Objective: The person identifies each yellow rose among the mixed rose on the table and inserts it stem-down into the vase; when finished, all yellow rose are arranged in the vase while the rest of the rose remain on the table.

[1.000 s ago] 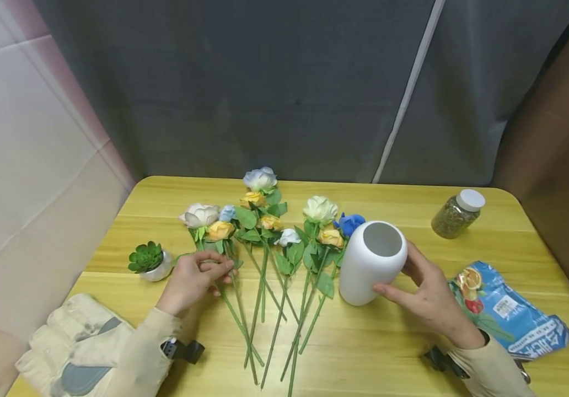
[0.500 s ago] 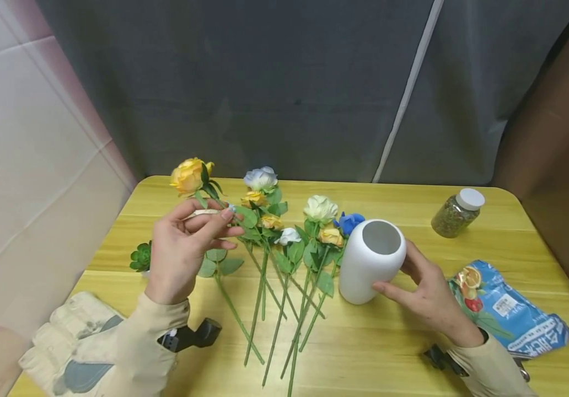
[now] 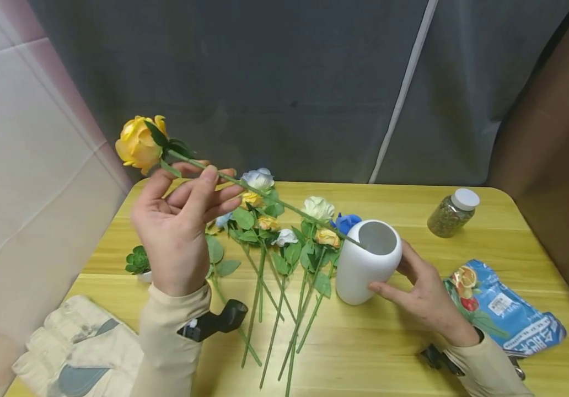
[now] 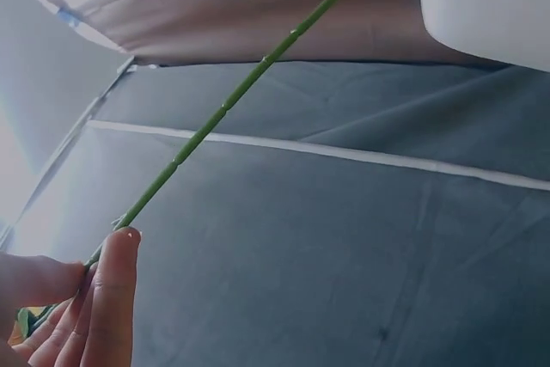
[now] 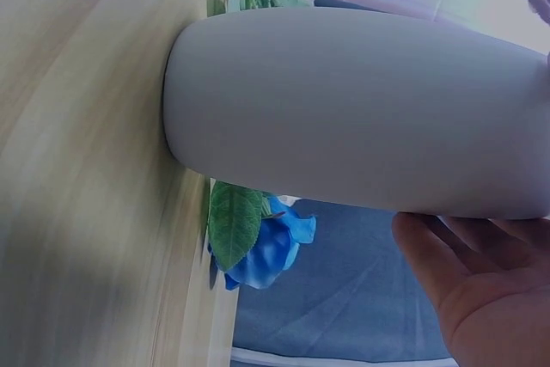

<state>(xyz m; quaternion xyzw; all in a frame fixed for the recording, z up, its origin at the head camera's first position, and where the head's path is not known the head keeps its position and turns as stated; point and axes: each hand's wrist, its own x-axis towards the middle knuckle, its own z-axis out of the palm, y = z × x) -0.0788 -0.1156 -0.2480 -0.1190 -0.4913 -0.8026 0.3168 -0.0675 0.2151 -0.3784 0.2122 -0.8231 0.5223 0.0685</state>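
Note:
Thumb and fingers of my left hand (image 3: 177, 231) pinch a yellow rose (image 3: 139, 144) just below its bloom, held up above the table. Its bare green stem slants down to the right, and the lower end overlaps the mouth of a white vase (image 3: 361, 278); whether it is inside, I cannot tell. The left wrist view shows the stem (image 4: 225, 107) running from my fingertips (image 4: 119, 272). My right hand (image 3: 430, 298) grips the vase from its right side. In the right wrist view the vase (image 5: 344, 109) stands on the wooden table, tilt hard to judge.
Several artificial flowers, including a cream rose (image 3: 319, 208) and a blue rose (image 3: 346, 223), lie mid-table. Left are a potted succulent (image 3: 138, 260) and beige gloves (image 3: 78, 347). A lidded jar (image 3: 450, 215) and blue packet (image 3: 505, 309) are right.
My left hand has picked the yellow rose from the flowers, lifted it and swung its stem end across to the vase mouth. The right hand stays on the vase.

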